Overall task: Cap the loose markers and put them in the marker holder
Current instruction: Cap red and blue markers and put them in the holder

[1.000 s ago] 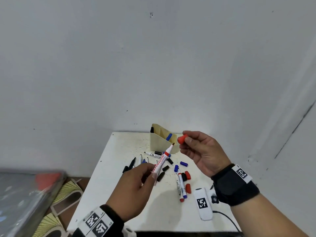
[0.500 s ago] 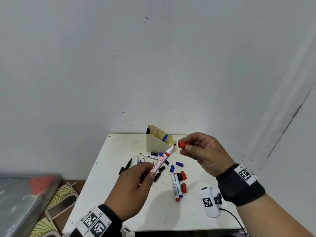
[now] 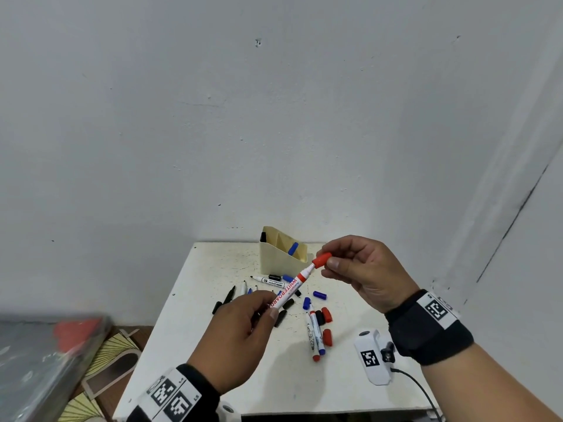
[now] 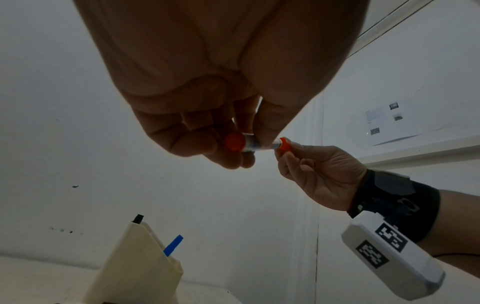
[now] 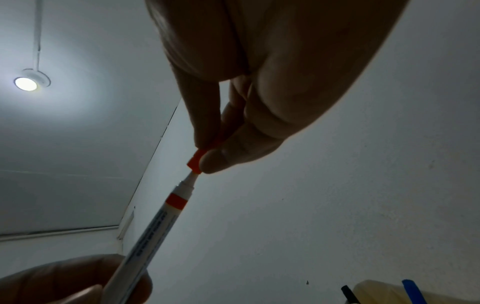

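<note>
We pinch the red cap point(image 3: 321, 259) in our right hand point(image 3: 362, 271) and grip the red marker point(image 3: 292, 288) in our left hand point(image 3: 240, 339), tip angled toward the cap so it slides on.

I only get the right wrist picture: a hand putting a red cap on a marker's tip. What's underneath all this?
Observer: The head view shows a white table with loose markers and black, blue and red caps scattered in front of the marker holder.
Operator: How is the other hand holding the marker?
Observer: In the left wrist view, the left hand pinches the red marker near its rear end, which has a red plug.
Operator: Are any red caps left?
Observer: At least two spare red caps lie beside two markers, below the right hand that pinches the red cap.
</note>
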Tool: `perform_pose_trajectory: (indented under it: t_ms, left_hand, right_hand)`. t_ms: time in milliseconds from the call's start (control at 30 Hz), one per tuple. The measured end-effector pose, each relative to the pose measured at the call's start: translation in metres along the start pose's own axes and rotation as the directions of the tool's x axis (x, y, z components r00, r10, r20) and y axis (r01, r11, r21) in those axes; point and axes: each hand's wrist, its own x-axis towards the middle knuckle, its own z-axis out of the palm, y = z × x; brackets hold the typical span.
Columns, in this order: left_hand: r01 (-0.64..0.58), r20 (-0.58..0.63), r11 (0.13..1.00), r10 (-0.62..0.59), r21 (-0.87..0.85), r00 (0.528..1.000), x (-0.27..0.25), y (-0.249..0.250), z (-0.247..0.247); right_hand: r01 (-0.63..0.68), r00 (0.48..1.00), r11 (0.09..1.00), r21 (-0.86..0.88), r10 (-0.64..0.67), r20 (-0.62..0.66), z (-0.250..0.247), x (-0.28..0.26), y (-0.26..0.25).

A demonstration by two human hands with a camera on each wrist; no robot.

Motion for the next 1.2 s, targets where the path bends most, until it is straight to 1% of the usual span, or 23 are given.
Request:
perform_pose_trajectory:
  t_ms: [233,400,533,633,700,833,967,1033,1100,1167,1200]
  left_hand:
    - [-0.013,-0.012,1.000,0.013,-0.005,1.000,0.001,0.005,-0.001]
    - [0.003,-0.024,0.999,-0.004,-0.043,1.000,0.006,0.010,0.003]
    - [0.020,-0.058,0.998,-0.023,-0.061,0.998,0.012,0.007,0.011]
    - [0.037,-0.082,0.996,-0.043,-0.081,0.996,0.017,0.006,0.017]
    - [0.040,-0.099,0.994,-0.050,-0.100,0.994,0.020,0.005,0.020]
    - [0.053,-0.095,0.991,-0.065,-0.122,0.993,0.025,0.002,0.030]
    - [0.047,-0.114,0.989,-0.063,-0.139,0.992,0.033,-0.001,0.043]
    - [0.071,-0.081,0.986,-0.085,-0.152,0.993,0.038,-0.008,0.047]
    - [0.108,-0.038,0.977,-0.117,-0.183,0.992,0.042,-0.019,0.052]
    - [0.167,-0.004,0.963,-0.171,-0.211,0.985,0.044,-0.031,0.056]
    - [0.203,0.008,0.956,-0.206,-0.211,0.978,0.043,-0.039,0.060]
  right_hand:
    - [0.052,0.999,0.992,-0.116,-0.051,0.007,0.009,-0.001,-0.003]
    - [0.058,0.995,0.992,-0.113,-0.067,-0.076,0.016,0.000,-0.001]
    - [0.058,0.984,0.992,-0.109,-0.075,-0.159,0.021,0.002,0.002]
    - [0.058,0.978,0.994,-0.096,-0.076,-0.197,0.023,0.005,0.004]
    - [0.059,0.976,0.994,-0.096,-0.077,-0.202,0.023,0.006,0.005]
    - [0.055,0.978,0.997,-0.054,-0.065,-0.197,0.023,0.006,0.007]
    - [-0.021,0.989,0.993,-0.119,0.003,-0.150,0.023,0.010,0.011]
    - [-0.035,0.984,0.994,-0.102,0.017,-0.176,0.018,0.014,0.013]
    - [-0.058,0.984,0.993,-0.105,0.039,-0.172,0.013,0.020,0.018]
    - [-0.079,0.985,0.986,-0.147,0.055,-0.161,0.012,0.025,0.025]
    - [-0.083,0.983,0.982,-0.172,0.052,-0.179,0.011,0.029,0.028]
